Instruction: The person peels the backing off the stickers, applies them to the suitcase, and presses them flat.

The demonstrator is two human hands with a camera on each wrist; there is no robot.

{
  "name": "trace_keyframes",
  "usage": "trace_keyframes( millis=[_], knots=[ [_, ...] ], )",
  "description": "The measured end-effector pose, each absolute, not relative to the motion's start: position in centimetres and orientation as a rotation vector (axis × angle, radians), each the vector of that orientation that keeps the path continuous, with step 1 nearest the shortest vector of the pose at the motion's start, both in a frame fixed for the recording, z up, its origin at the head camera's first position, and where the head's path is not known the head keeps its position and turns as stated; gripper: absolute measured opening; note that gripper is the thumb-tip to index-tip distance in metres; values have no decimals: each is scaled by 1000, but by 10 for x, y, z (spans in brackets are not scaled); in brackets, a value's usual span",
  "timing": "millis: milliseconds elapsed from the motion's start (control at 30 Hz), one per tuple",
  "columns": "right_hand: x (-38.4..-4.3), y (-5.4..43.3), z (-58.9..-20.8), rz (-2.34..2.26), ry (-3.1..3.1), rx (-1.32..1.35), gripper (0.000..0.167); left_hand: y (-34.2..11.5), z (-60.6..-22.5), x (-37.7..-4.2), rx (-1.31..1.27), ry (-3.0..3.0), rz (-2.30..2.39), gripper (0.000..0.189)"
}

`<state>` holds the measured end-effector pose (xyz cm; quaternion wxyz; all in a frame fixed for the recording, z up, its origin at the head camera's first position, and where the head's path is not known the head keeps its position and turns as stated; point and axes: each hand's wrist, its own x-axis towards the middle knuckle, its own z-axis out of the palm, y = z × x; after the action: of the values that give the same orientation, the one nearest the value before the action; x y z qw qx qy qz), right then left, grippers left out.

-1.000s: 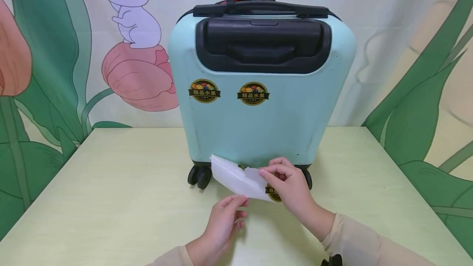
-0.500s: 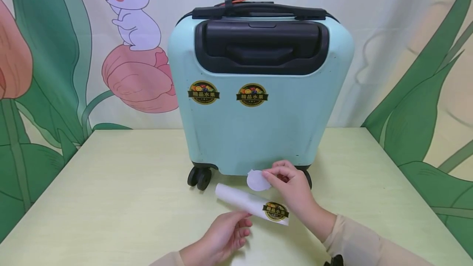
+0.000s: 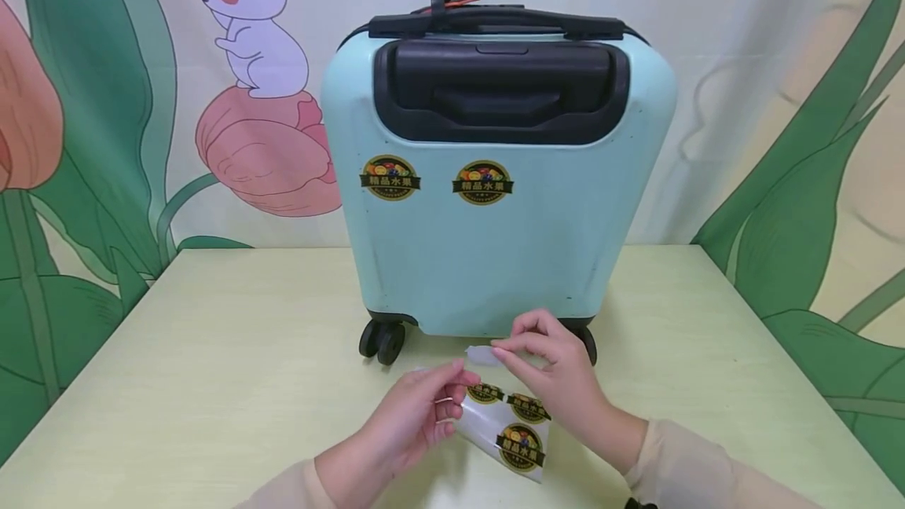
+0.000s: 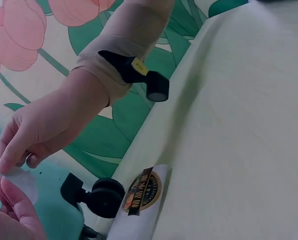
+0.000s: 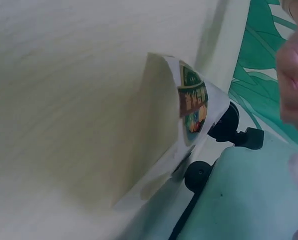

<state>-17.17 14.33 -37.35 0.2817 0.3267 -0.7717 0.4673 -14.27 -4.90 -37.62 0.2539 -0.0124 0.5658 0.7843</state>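
In the head view my right hand (image 3: 558, 371) pinches a peeled round sticker (image 3: 482, 355) between thumb and fingertips, its pale back showing. My left hand (image 3: 420, 415) is just beside it, fingers loosely bent, tips close to the sticker's edge. Beneath and behind the left hand lies a curling sticker sheet (image 3: 488, 434), which bears several black-and-gold fruit labels and rests on the table. The left wrist view shows the left fingertips (image 4: 19, 202) overlapping the sticker (image 4: 26, 185). A light-blue suitcase (image 3: 495, 258) stands upright beyond both hands, with two matching stickers (image 3: 390, 177) across its upper front.
The suitcase stands on black wheels (image 3: 382, 340) on a pale table (image 3: 212, 383). A black carry handle (image 3: 495, 22) tops it. Behind hangs a cloth backdrop (image 3: 763, 116) printed with a rabbit and plants. A black wrist camera (image 4: 139, 75) sits on the right sleeve.
The sticker has come off the sheet in my right hand. My left hand has let go of the sheet, which dropped to the table, and has risen towards the sticker.
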Motion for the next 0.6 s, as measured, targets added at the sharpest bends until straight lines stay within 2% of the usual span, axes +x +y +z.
trace_keyframes(
  millis=[133, 267, 433, 500, 600],
  knots=[
    [-170, 142, -373, 1181, -1984, 1019, 7, -50, -370, -149, -66, 1537, 2182, 30],
    [-170, 141, -372, 1122, -1942, 1092, 21, -49, -369, -152, -32, 1555, 2192, 25],
    [-172, 142, -373, 1035, -1954, 1119, 24, -49, -370, -158, 23, 1711, 2157, 22],
    [-172, 143, -374, 1018, -1982, 1113, 24, -49, -370, -161, 51, 1830, 2137, 22],
    [-174, 146, -373, 1018, -2016, 1082, 13, -49, -369, -165, 128, 2051, 2112, 21]
  ],
)
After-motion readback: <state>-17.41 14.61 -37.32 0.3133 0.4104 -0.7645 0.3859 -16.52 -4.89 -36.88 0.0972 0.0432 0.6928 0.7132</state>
